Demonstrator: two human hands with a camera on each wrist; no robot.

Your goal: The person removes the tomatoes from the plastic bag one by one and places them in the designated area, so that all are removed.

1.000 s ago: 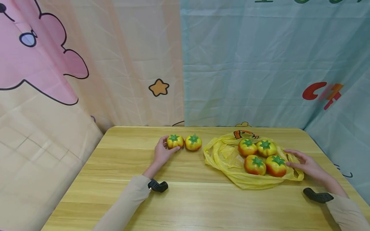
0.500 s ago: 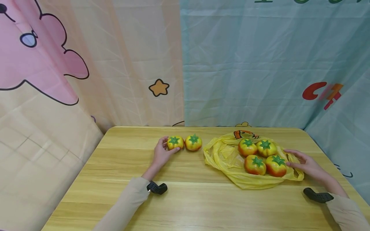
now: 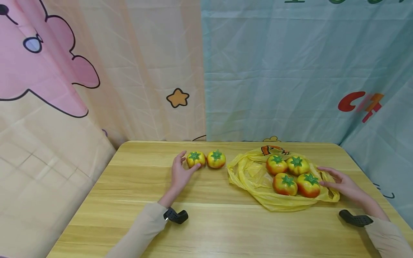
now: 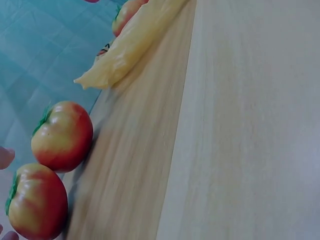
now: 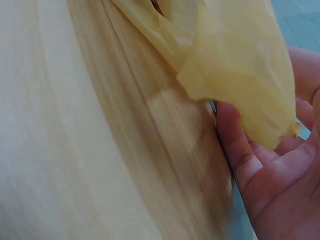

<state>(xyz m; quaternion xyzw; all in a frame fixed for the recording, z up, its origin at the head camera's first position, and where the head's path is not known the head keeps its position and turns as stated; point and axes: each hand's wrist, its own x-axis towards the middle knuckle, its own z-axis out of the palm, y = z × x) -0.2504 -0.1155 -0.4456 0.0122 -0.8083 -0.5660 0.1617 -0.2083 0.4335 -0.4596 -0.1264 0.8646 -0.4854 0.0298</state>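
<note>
Two yellow-red tomatoes with green tops stand side by side at the table's far middle. My left hand [image 3: 181, 170] lies just left of the left tomato [image 3: 195, 158], fingers spread around it, the thumb close under it, no grip. The other tomato [image 3: 216, 159] stands free. The left wrist view shows both tomatoes [image 4: 62, 136] [image 4: 36, 207], with a fingertip [image 4: 6, 156] at the edge. A crumpled yellow plastic bag [image 3: 251, 175] holds several more tomatoes [image 3: 285, 184]. My right hand [image 3: 337, 181] rests open against the bag's right edge, palm [image 5: 270, 170] beside the plastic [image 5: 235, 65].
The wooden table [image 3: 226, 229] has rounded corners and bare board in front of both hands. Cartoon-printed fabric curtains hang close behind the table and along both sides.
My left hand has loosened from the left tomato, its fingers spreading and drawing back slightly. The tomato stays put. The right hand and bag have not moved.
</note>
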